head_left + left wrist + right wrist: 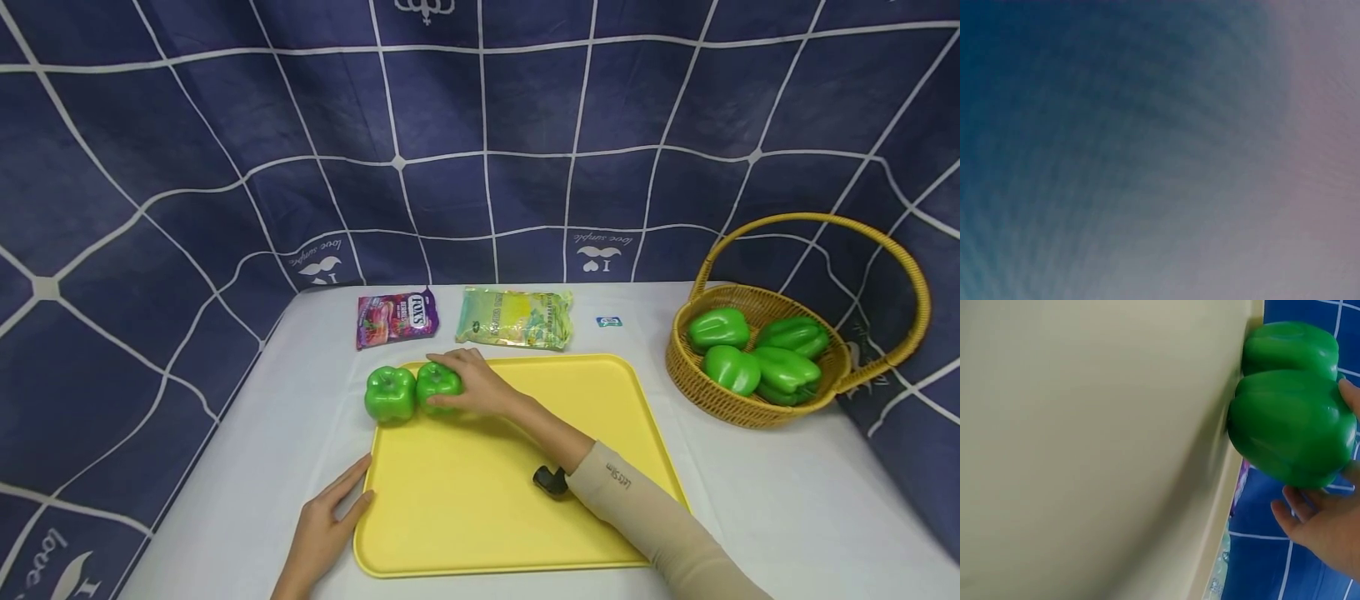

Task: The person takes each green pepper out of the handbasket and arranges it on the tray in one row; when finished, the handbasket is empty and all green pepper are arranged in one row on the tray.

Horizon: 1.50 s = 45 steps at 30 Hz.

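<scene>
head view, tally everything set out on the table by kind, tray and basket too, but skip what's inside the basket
green bell peppers: 2
large packets, purple FOX'S and yellow-green: 2
small blue packet: 1
yellow tray: 1
wicker basket: 1
total: 7

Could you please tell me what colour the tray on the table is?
The tray is yellow, which shows best in the head view.
</scene>
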### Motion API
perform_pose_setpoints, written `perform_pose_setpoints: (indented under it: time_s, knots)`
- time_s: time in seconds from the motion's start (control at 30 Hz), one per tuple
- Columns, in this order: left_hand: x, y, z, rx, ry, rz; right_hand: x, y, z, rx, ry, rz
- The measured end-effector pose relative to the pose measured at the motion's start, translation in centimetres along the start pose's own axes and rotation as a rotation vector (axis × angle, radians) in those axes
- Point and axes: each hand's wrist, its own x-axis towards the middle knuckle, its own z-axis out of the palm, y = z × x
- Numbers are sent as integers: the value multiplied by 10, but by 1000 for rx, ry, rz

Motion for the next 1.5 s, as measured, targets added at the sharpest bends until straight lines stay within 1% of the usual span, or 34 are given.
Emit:
perform_pose_setpoints:
  time_s: [0.1, 0.2, 0.33, 0.4, 0.5, 0.63, 0.7, 0.8, 0.97, 1.07, 1.17, 1.27, 1.33, 1.43, 1.5]
  knots:
    - [0, 1, 0, 5, -9, -11, 0, 1, 1, -7, 3, 1]
    - [0, 1, 0, 18, -16, -23, -1, 3, 0, -25, 20, -18]
    - [1, 2, 0, 25, -20, -36, -7, 2, -8, -23, 45, -23]
    - [1, 2, 0, 23, -20, -37, -13, 1, -16, 3, 60, -23]
    - [1, 2, 1, 26, -16, -33, -23, 3, -30, 47, 103, -39]
    - [1, 2, 1, 23, -7, -17, -40, 11, -55, 76, 192, -55]
    - [1, 2, 1, 19, -7, -10, -52, 18, -70, 70, 241, -41]
    - [0, 2, 2, 16, -10, -12, -73, 31, -92, 40, 316, 4]
    - [1, 3, 1, 18, -10, -8, -115, 59, -129, -4, 458, 118]
    - [2, 3, 1, 22, -11, -10, -143, 76, -148, -20, 553, 208]
    - [2, 3, 0, 29, -13, -25, -170, 90, -164, -22, 641, 311]
    - [2, 3, 0, 37, -14, -40, -193, 100, -177, -43, 731, 413]
    - [2, 3, -1, 35, -16, -42, -207, 104, -182, -64, 777, 477]
    - [2, 3, -1, 39, -16, -35, -224, 110, -185, -105, 807, 570]
    - [2, 3, -1, 41, -13, -33, -232, 114, -184, -115, 814, 608]
